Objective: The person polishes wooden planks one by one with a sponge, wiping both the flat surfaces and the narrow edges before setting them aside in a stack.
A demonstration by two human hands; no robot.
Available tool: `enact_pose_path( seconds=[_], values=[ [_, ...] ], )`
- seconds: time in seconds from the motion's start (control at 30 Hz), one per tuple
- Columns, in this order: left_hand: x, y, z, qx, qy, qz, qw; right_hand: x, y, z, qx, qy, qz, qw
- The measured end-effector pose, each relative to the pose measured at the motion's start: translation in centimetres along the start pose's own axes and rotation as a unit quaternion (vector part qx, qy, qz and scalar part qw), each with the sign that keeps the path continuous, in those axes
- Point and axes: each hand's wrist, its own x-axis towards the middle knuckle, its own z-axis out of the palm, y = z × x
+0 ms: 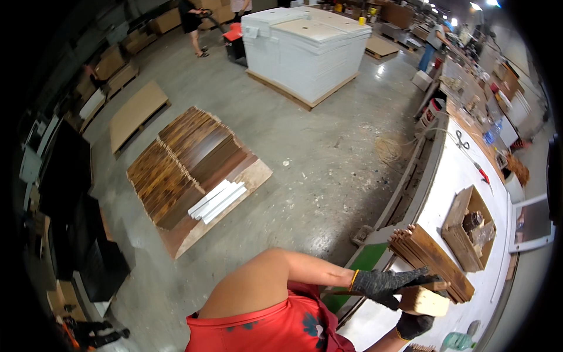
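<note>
Right fingers (417, 324) gripping a pale block (424, 301), just beside the left hand (376, 285), right tips hidden, left grip I cannot tell.

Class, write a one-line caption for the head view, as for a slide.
Gloved hands hold a pale block at a white workbench, beside stacked brown wooden slats.

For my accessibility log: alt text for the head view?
A gloved right hand holds a pale yellow block, gloved left hand close by, over a white workbench. Beside them lie brown strips and a wooden box; a white stack stands across the floor.
</note>
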Motion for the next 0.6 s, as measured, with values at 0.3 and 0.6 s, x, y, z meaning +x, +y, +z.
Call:
enact_pose_path(
  seconds=[0.3, 0.6],
  values=[
    [-2.6, -4.1, -3.7, -0.306, -0.234, -0.436, 0.813, 3.8, -3.5, 10.4, -0.318, -0.070, -0.224, 0.919],
    [-6.0, -5.3, -5.1, 0.180, -0.097, -0.057, 0.977, 3.4, 0.4, 15.6, -0.087, 0.197, -0.241, 0.946]
  ],
)
